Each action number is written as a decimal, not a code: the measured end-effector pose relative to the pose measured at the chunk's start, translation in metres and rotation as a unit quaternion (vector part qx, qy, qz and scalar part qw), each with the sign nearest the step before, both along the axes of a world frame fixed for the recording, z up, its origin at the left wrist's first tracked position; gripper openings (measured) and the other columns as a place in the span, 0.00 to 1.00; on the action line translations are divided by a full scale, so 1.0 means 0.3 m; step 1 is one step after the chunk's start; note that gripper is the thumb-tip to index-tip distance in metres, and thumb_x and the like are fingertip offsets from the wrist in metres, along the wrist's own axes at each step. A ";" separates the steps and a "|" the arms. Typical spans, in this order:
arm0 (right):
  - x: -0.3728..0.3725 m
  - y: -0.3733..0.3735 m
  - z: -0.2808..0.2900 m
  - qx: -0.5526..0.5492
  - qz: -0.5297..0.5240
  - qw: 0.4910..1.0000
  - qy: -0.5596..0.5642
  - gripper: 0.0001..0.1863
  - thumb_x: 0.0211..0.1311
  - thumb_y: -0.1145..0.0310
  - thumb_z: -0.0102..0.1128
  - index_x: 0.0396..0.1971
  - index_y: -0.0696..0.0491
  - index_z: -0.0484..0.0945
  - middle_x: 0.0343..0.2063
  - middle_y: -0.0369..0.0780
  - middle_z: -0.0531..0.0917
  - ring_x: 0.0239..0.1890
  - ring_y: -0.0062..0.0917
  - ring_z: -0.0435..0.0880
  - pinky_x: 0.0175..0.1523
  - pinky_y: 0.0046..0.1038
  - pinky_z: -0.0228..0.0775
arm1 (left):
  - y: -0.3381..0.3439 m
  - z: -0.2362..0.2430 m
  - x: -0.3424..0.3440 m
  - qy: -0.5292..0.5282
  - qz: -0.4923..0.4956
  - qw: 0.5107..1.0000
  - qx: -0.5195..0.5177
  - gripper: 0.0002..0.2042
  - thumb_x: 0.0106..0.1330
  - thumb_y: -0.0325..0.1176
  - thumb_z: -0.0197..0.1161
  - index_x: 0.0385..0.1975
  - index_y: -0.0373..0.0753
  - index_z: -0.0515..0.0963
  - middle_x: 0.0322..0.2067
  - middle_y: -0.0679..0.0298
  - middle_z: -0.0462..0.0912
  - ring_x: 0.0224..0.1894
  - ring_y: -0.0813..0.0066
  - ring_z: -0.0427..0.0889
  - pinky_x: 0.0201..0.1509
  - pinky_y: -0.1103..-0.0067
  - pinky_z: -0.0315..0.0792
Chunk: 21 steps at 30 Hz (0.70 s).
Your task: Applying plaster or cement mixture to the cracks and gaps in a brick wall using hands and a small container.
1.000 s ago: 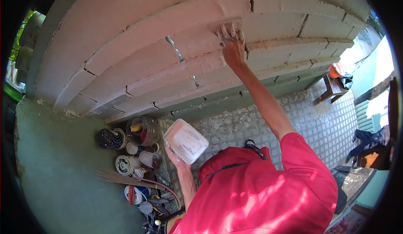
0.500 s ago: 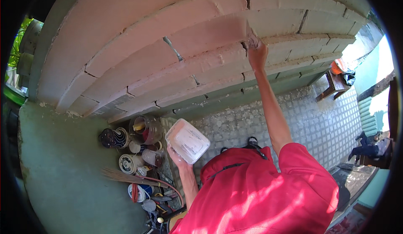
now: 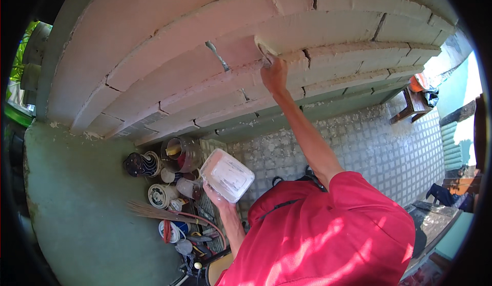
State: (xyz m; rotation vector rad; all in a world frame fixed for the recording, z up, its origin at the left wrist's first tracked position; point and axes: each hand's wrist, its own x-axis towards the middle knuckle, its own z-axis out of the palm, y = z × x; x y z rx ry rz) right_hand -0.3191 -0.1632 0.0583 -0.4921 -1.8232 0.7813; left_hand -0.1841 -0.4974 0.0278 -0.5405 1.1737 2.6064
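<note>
"How far along?"
"Wall looks coated upper left, I'd judge; gaps at upper centre stand unfilled. Right hand pinches a blade there; left hand cups the tub, lower centre."
"Room to move?"
"Ledges jut near the blade; buckets crowd lower left; tiled floor runs right to a stool."

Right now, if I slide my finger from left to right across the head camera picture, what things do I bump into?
Green leaves → round white bucket → pale container held in the left hand → right hand → small wooden stool.
</note>
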 end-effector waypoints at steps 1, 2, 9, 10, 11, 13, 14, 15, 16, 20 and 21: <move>-0.001 -0.021 0.016 0.000 -0.002 1.000 0.001 0.18 0.45 0.80 0.49 0.39 0.60 0.79 0.27 0.55 0.80 0.30 0.47 0.80 0.36 0.37 0.71 | -0.002 -0.003 -0.003 0.001 -0.002 1.000 0.000 0.24 0.66 0.48 0.41 0.53 0.38 0.68 0.49 0.60 0.75 0.48 0.61 0.76 0.51 0.68 0.73; 0.001 -0.035 0.033 -0.012 0.029 0.999 0.029 0.19 0.43 0.81 0.48 0.39 0.60 0.79 0.27 0.55 0.80 0.31 0.48 0.79 0.37 0.37 0.71 | -0.006 -0.010 -0.006 0.005 -0.013 1.000 0.008 0.24 0.66 0.48 0.41 0.54 0.38 0.68 0.49 0.60 0.74 0.48 0.61 0.76 0.52 0.68 0.73; 0.120 0.080 0.100 -0.193 0.073 0.978 0.041 0.18 0.45 0.82 0.47 0.38 0.60 0.79 0.28 0.49 0.82 0.31 0.46 0.80 0.40 0.34 0.71 | 0.027 -0.028 -0.023 0.013 -0.054 0.998 0.027 0.23 0.67 0.47 0.40 0.53 0.38 0.69 0.48 0.60 0.75 0.47 0.62 0.77 0.50 0.69 0.74; 0.127 0.162 0.072 -0.187 0.067 0.977 0.072 0.17 0.46 0.81 0.48 0.38 0.61 0.79 0.28 0.48 0.83 0.31 0.40 0.81 0.40 0.32 0.71 | 0.034 -0.027 -0.024 0.012 -0.054 0.998 0.027 0.23 0.67 0.47 0.40 0.53 0.38 0.69 0.48 0.60 0.75 0.47 0.62 0.77 0.50 0.69 0.74; 0.136 0.262 0.055 -0.179 0.056 0.977 0.104 0.16 0.48 0.80 0.49 0.38 0.61 0.79 0.28 0.47 0.83 0.31 0.35 0.82 0.40 0.30 0.71 | 0.061 -0.017 -0.030 0.013 -0.064 0.998 0.024 0.22 0.67 0.47 0.40 0.52 0.38 0.69 0.47 0.61 0.76 0.46 0.63 0.77 0.49 0.69 0.74; 0.176 0.287 0.136 -0.152 0.025 0.983 0.100 0.16 0.47 0.79 0.49 0.37 0.61 0.80 0.28 0.50 0.82 0.31 0.40 0.82 0.38 0.32 0.70 | 0.046 -0.025 -0.023 0.008 -0.059 0.998 0.017 0.22 0.67 0.47 0.40 0.51 0.38 0.70 0.47 0.61 0.76 0.46 0.63 0.77 0.49 0.69 0.74; 0.184 0.293 0.176 -0.121 -0.011 0.987 0.102 0.16 0.46 0.79 0.49 0.37 0.60 0.80 0.27 0.53 0.81 0.31 0.45 0.81 0.37 0.35 0.70 | 0.044 -0.030 -0.022 0.011 -0.058 0.998 0.010 0.21 0.67 0.46 0.40 0.50 0.38 0.70 0.46 0.62 0.76 0.46 0.64 0.77 0.49 0.70 0.74; 0.168 0.299 0.171 -0.121 -0.011 0.987 0.102 0.16 0.46 0.79 0.49 0.37 0.60 0.80 0.27 0.53 0.81 0.31 0.45 0.81 0.37 0.35 0.70 | 0.051 -0.031 -0.022 0.016 -0.059 0.998 0.003 0.21 0.67 0.46 0.40 0.49 0.38 0.70 0.45 0.62 0.76 0.45 0.64 0.78 0.48 0.70 0.74; 0.144 0.299 0.157 -0.103 -0.030 0.990 0.093 0.16 0.46 0.79 0.50 0.37 0.61 0.80 0.28 0.53 0.81 0.32 0.46 0.80 0.38 0.37 0.70 | 0.054 -0.030 -0.022 0.016 -0.058 0.998 0.004 0.21 0.67 0.46 0.40 0.49 0.38 0.70 0.45 0.62 0.76 0.45 0.64 0.78 0.48 0.70 0.74; -0.007 0.312 0.022 -0.067 -0.020 0.991 0.117 0.18 0.42 0.81 0.51 0.37 0.60 0.80 0.28 0.53 0.80 0.35 0.50 0.78 0.41 0.42 0.70 | 0.060 -0.041 -0.028 0.002 -0.060 0.998 0.013 0.22 0.67 0.47 0.41 0.50 0.39 0.70 0.46 0.62 0.76 0.46 0.64 0.77 0.49 0.70 0.74; -0.014 0.226 0.051 -0.071 -0.011 0.991 0.113 0.18 0.42 0.81 0.51 0.37 0.60 0.80 0.28 0.53 0.80 0.35 0.50 0.78 0.41 0.42 0.70 | 0.031 -0.055 -0.025 0.001 -0.050 0.999 0.008 0.23 0.67 0.48 0.41 0.52 0.39 0.69 0.47 0.61 0.75 0.47 0.63 0.77 0.49 0.69 0.74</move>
